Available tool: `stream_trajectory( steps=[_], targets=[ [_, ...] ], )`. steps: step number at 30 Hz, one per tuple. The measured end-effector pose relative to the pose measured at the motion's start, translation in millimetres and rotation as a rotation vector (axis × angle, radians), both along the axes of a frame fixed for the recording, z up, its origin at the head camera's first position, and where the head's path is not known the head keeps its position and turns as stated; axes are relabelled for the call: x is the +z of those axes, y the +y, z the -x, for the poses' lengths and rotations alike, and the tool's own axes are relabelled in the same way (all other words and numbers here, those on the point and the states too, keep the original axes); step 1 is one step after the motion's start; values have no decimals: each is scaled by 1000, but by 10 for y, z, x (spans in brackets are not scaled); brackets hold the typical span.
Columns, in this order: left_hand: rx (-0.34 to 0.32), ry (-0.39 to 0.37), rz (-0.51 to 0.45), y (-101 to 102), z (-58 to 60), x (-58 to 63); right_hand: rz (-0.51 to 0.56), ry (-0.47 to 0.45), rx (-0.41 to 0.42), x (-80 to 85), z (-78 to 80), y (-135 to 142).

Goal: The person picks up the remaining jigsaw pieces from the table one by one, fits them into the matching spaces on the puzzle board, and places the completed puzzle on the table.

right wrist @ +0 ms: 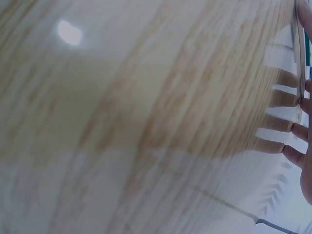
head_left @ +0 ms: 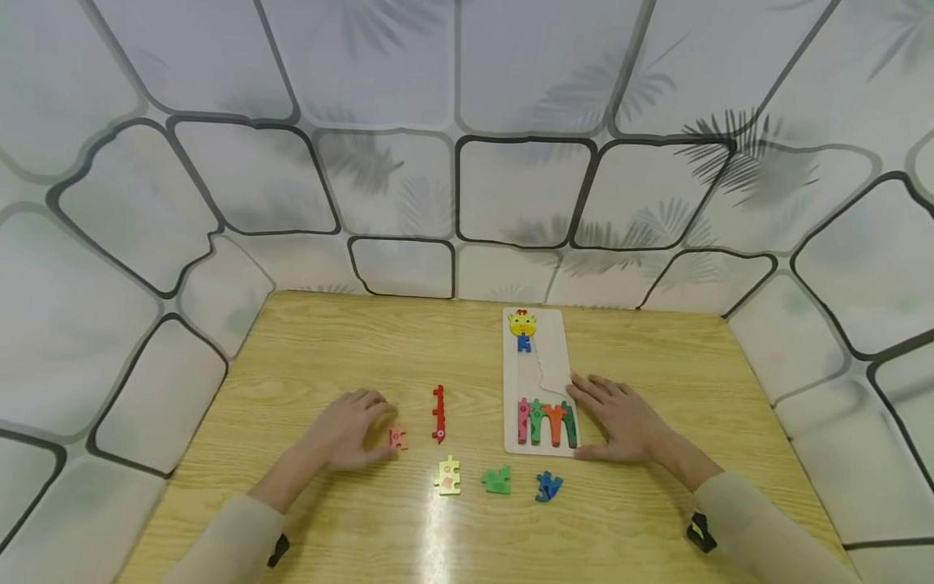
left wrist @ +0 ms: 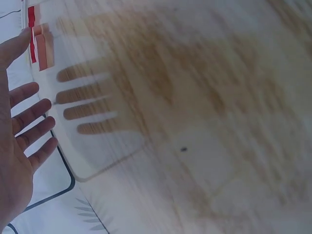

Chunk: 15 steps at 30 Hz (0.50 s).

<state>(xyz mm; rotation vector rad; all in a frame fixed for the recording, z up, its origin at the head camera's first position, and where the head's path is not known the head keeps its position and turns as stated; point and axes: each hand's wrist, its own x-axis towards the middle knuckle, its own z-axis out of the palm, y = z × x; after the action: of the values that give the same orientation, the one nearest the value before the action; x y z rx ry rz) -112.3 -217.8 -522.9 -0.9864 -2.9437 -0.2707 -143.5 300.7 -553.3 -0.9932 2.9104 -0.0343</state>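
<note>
My left hand (head_left: 355, 431) is over the table, thumb and fingers spread apart around an orange-pink puzzle piece (head_left: 398, 437). In the left wrist view the thumb tip overlaps that piece (left wrist: 45, 48), and the fingers are loosely extended. My right hand (head_left: 620, 418) rests at the right edge of a pale wooden puzzle board (head_left: 540, 369), fingers spread along it. On the board, a yellow giraffe head (head_left: 522, 324) sits at the top with a blue piece (head_left: 524, 344) below. Pink (head_left: 522, 422), green (head_left: 536, 423), orange (head_left: 554, 425) and dark green (head_left: 569, 424) leg pieces stand along its bottom.
A long red piece (head_left: 439, 415) lies between my left hand and the board. Nearer to me are a yellow piece (head_left: 448, 477), a light green piece (head_left: 498, 480) and a blue piece (head_left: 548, 486). A patterned backdrop (head_left: 409, 203) surrounds the wooden table (head_left: 343, 341).
</note>
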Motion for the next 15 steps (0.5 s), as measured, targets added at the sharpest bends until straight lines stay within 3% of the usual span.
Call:
stream_trajectory(
  steps=[15],
  targets=[
    [-22,17,-37,-4,-14,-99,7,2,-1,-16,1,5]
  ],
)
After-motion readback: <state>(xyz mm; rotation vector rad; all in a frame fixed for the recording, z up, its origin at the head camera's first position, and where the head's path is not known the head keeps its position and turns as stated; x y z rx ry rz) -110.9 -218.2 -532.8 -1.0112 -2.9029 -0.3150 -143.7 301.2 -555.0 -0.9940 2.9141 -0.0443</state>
